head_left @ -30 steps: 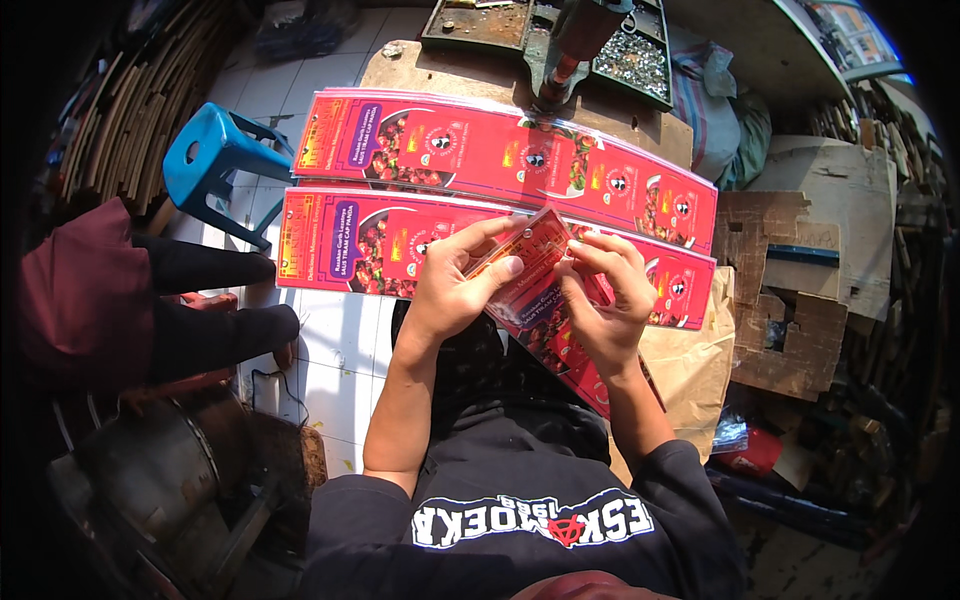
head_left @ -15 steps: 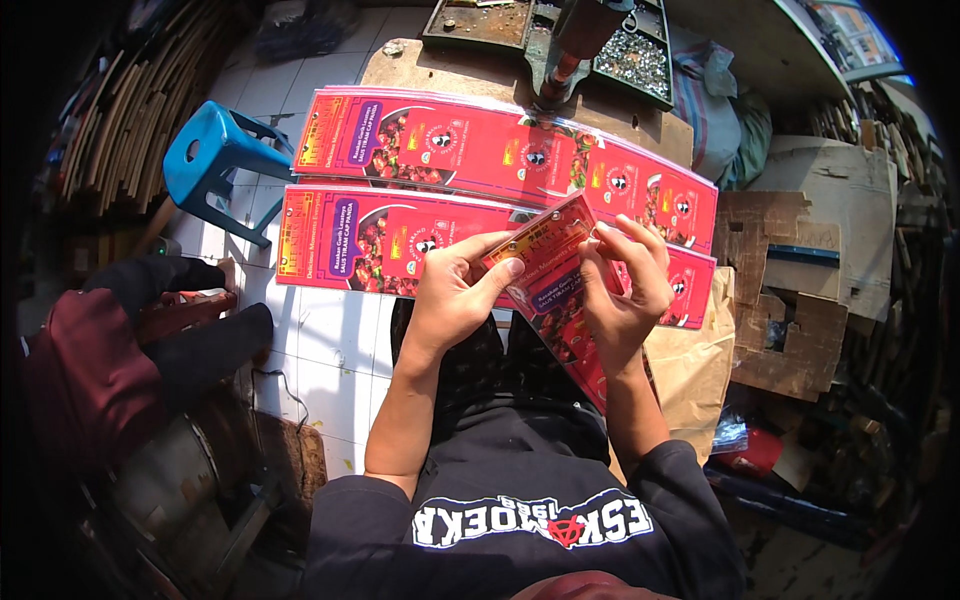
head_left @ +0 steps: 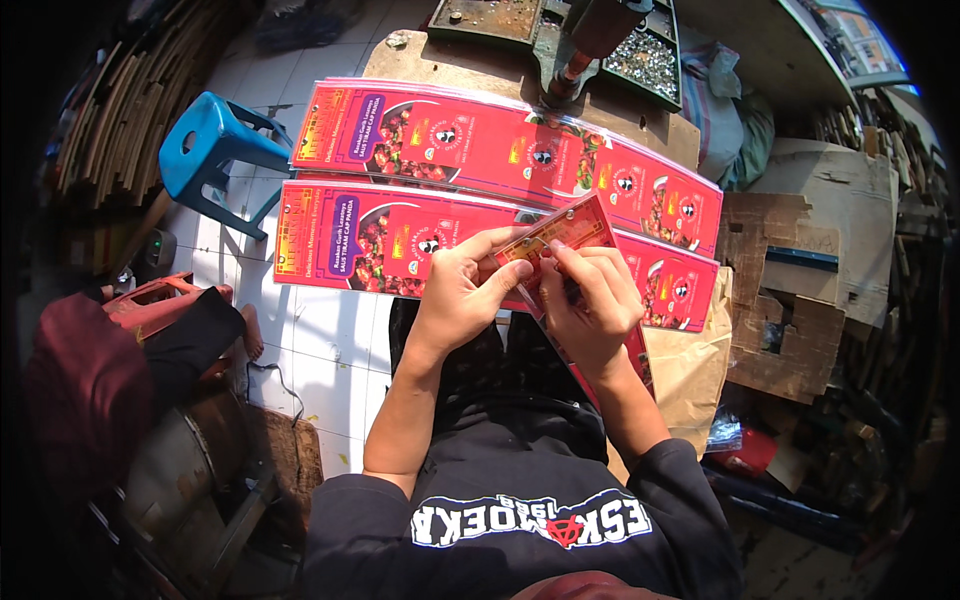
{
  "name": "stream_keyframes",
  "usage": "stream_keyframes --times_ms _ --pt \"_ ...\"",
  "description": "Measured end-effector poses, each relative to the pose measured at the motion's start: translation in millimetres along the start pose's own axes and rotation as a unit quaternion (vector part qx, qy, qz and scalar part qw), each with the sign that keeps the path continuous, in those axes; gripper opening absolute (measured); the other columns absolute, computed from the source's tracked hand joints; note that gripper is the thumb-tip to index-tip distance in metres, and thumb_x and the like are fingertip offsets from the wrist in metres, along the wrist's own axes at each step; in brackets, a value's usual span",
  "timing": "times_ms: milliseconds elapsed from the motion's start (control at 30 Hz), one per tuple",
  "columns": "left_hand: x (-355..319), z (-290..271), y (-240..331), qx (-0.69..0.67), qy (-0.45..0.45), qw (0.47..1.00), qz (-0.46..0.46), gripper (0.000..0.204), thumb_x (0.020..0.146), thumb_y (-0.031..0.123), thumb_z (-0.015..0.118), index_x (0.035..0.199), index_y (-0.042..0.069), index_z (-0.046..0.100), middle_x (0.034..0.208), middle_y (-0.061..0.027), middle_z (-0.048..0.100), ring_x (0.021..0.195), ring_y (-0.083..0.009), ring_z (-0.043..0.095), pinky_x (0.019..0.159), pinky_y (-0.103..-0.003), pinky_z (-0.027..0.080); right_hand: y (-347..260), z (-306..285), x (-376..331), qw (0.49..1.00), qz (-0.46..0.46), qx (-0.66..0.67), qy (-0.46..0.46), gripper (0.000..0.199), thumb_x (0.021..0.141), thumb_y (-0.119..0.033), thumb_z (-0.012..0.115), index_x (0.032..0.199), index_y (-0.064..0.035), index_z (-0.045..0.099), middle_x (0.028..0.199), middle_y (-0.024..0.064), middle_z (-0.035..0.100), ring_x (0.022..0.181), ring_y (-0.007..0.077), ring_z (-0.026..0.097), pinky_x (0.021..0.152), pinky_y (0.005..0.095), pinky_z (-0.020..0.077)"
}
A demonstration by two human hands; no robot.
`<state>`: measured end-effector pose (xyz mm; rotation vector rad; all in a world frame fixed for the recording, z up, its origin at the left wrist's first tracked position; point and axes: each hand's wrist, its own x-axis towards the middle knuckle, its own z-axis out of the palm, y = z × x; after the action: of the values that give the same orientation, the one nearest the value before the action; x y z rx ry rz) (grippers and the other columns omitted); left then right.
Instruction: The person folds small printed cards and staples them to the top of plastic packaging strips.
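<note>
A long red printed strip (head_left: 588,222), glossy like plastic-covered card, slants across in front of my body with its upper end over the stacks. My left hand (head_left: 452,305) grips its left edge near that end, thumb on the face. My right hand (head_left: 598,308) lies over the strip's face, thumb and fingers pinched together close to my left thumb; whatever is in the pinch is too small to make out. Just beyond lie two stacks of similar red strips, a nearer one (head_left: 400,240) and a farther one (head_left: 490,150).
Behind the stacks, a press-like tool (head_left: 585,60) stands between metal trays (head_left: 645,65) of small shiny parts on a wooden board (head_left: 400,65). A blue stool (head_left: 215,150) is at left, near a seated person's leg (head_left: 200,340). Brown paper (head_left: 690,345) and cut cardboard (head_left: 770,350) lie right.
My right hand has moved left and down from the strip's right corner to its middle, beside my left thumb. My left hand keeps its hold. At left, the other person's legs have shifted.
</note>
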<state>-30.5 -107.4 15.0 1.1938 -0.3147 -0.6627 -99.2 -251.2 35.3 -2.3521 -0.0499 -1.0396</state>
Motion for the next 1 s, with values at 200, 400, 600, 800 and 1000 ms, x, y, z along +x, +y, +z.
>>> stream_keyframes --times_ms 200,400,600,800,1000 --pt "-0.3 -3.2 -2.2 0.019 -0.012 1.0 0.019 0.039 0.093 -0.007 0.055 0.131 -0.01 0.05 0.11 -0.0169 0.068 0.099 -0.0173 0.066 0.085 -0.028 0.056 0.0 0.4 1.7 0.999 -0.026 -0.017 -0.022 0.027 0.069 0.009 0.073 0.095 0.0032 0.067 0.075 0.0098 0.061 0.066 0.0239 0.061 0.057 0.032 0.0504" --pt "-1.2 -5.0 -4.6 0.035 -0.012 0.999 0.029 0.041 0.093 -0.006 0.055 0.133 -0.01 0.049 0.108 -0.017 0.068 0.096 -0.0162 0.067 0.084 -0.027 0.055 -5.6 -3.6 6.0 0.995 -0.022 -0.039 -0.085 0.027 0.073 0.01 0.07 0.099 0.0031 0.065 0.074 0.0113 0.061 0.065 0.0263 0.059 0.057 0.0336 0.0489" --pt "-1.5 -7.2 -6.8 0.091 -0.021 0.994 0.053 0.042 0.092 -0.007 0.055 0.134 -0.008 0.05 0.104 -0.016 0.07 0.093 -0.0152 0.067 0.083 -0.027 0.055 -9.3 -1.7 8.1 0.99 -0.034 -0.065 -0.121 0.027 0.074 0.01 0.069 0.1 0.0038 0.064 0.077 0.0111 0.06 0.065 0.0258 0.058 0.058 0.0338 0.0479" --pt "-2.1 -3.5 -5.3 0.015 -0.003 0.999 0.042 0.041 0.092 -0.006 0.055 0.133 -0.008 0.051 0.104 -0.0164 0.069 0.093 -0.0161 0.067 0.083 -0.028 0.056 -1.9 4.4 2.2 0.996 -0.052 -0.024 -0.067 0.029 0.072 0.008 0.069 0.1 0.0056 0.063 0.077 0.0113 0.058 0.065 0.0255 0.056 0.059 0.0341 0.0477" --pt "-0.9 -1.5 -0.9 0.0 -0.001 1.0 0.009 0.04 0.093 -0.006 0.055 0.132 -0.01 0.05 0.11 -0.0179 0.068 0.097 -0.018 0.067 0.085 -0.029 0.055 -3.3 -2.8 5.5 0.997 0.037 0.027 -0.064 0.03 0.071 0.009 0.072 0.099 0.0019 0.066 0.075 0.011 0.06 0.065 0.0239 0.058 0.057 0.0325 0.0479"
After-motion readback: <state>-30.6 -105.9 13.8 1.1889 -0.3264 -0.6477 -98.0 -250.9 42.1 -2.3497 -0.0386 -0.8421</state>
